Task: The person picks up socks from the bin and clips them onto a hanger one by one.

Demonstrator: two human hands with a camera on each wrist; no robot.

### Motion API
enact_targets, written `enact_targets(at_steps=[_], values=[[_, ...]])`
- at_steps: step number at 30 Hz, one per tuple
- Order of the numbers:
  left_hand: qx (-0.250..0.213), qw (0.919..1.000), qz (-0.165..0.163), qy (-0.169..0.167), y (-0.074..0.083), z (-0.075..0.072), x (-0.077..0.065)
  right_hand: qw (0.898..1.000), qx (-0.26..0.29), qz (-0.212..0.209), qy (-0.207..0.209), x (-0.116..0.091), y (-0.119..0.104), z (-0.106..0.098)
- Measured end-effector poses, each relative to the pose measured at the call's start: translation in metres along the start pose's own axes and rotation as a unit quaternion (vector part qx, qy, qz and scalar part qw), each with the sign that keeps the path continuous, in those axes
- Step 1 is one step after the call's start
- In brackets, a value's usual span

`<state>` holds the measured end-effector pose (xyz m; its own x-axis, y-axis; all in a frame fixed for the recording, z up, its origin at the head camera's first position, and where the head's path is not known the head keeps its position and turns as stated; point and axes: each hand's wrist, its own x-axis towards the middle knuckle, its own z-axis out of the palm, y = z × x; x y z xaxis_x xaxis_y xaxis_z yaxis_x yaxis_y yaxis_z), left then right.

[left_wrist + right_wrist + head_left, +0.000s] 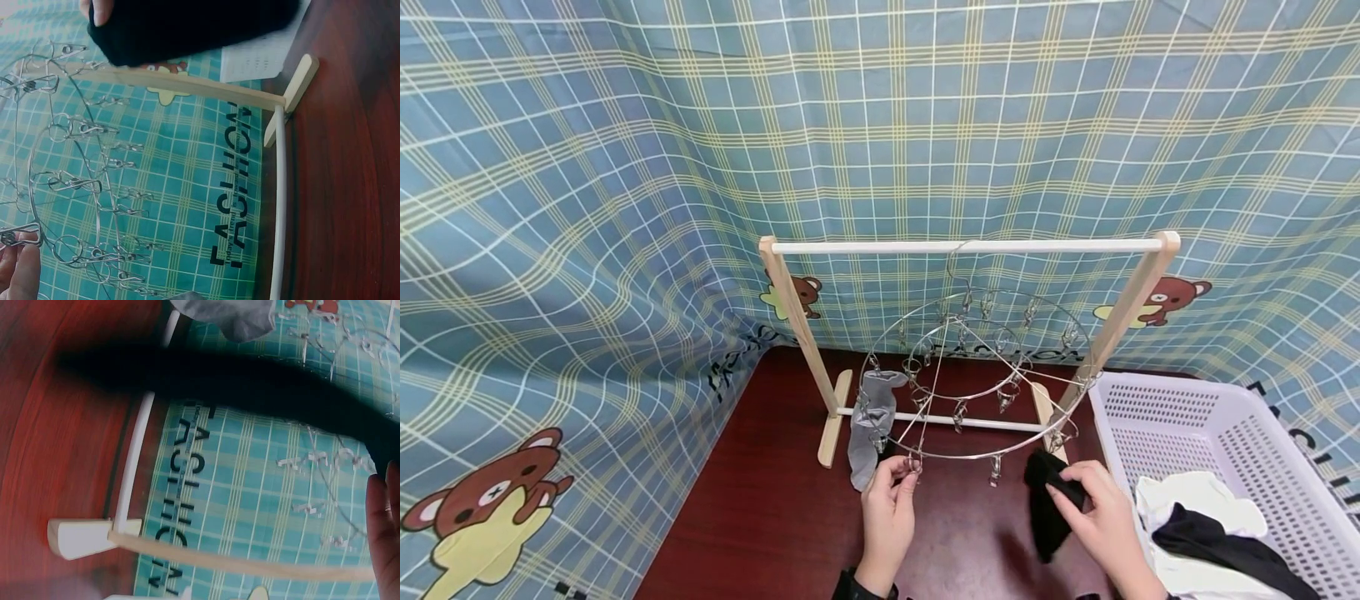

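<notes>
A round wire hanger (951,457) with several metal clips hangs from the white rod (865,247) of a wooden stand. At its front rim my left hand (887,517) pinches a clip (913,463) between thumb and fingers. My right hand (1101,512) holds a black sock (1047,512) by its upper part, right of the hanger; the sock dangles above the table. In the right wrist view the black sock (250,387) stretches blurred across the picture. A grey sock (871,425) hangs from the hanger's left side, with something dark partly hidden beside it.
On the right stands a white plastic basket (1180,382) holding white cloth (1198,500) and a black piece (1225,546). The stand's wooden feet (835,421) rest on a dark red table (730,508). Plaid fabric (887,125) covers the walls behind.
</notes>
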<state>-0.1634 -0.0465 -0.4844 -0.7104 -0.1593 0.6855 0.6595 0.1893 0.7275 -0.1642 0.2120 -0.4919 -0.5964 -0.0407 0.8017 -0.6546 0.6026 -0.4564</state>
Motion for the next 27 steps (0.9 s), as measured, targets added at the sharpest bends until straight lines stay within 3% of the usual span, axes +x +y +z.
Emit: enact_targets(at_steps=[7, 12, 17, 27], values=[[-0.012, 0.9997, -0.015, -0.012, 0.001, 0.002, 0.001, 0.998, 0.028, -0.037, -0.04, 0.003, -0.01, 0.031], [-0.004, 0.9997, 0.001, -0.024, 0.004, 0.002, 0.003, 0.994, 0.057, -0.028, -0.09, 0.002, -0.019, 0.051], [0.003, 0.9995, 0.012, -0.03, 0.005, 0.002, 0.003, 0.992, 0.064, -0.025, -0.109, -0.001, -0.025, 0.066], [-0.015, 0.9998, -0.006, -0.013, 0.007, 0.004, 0.004, 0.984, 0.073, -0.031, -0.159, -0.004, -0.038, 0.088]])
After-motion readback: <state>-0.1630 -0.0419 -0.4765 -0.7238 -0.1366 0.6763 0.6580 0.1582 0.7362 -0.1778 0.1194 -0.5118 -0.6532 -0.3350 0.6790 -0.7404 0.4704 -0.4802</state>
